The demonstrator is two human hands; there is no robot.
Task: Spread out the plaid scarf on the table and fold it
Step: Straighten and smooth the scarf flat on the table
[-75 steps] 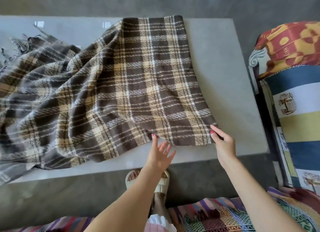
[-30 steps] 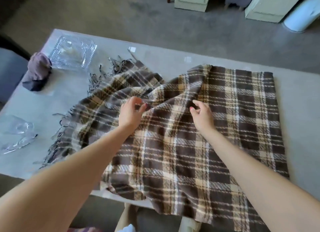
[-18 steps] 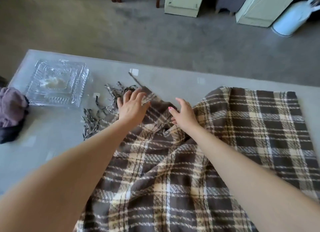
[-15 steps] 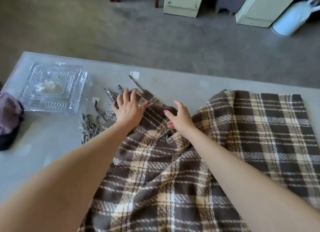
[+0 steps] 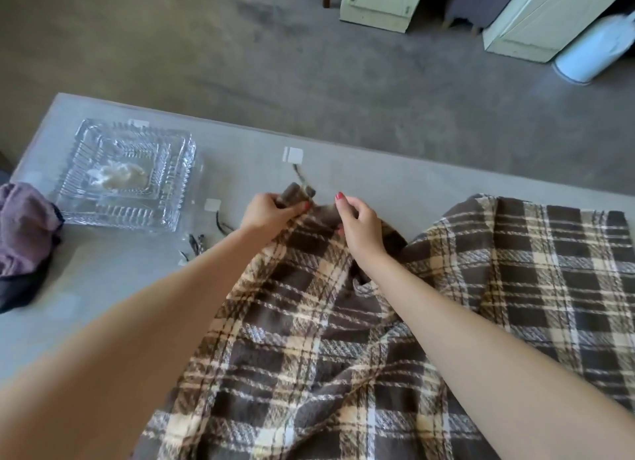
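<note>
Plaid scarf [image 5: 343, 339] covers the near and right part of the grey desk [image 5: 240, 157] in the head view, flat on the right but bunched and creased in the middle, where it rises toward both hands. The left hand [image 5: 268, 212] has its grip closed on the far edge of the cloth, a dark rolled bit sticking out above the fingers; the right hand [image 5: 357, 225] pinches the same edge just beside it, fingers curled tight. Holding the edge at two close points looks like a way to find the border and draw it out, so the heaped left end can be laid flat. Spreading seems only partly done, and folding has not begun. A few fringe strands [image 5: 206, 243] trail onto the bare desk to the left of the hands. Further left stands a clear ribbed glass dish [image 5: 127, 177] holding something pale and crumpled that I cannot identify. A purple cloth bundle [image 5: 24, 225] lies at the left margin.
</note>
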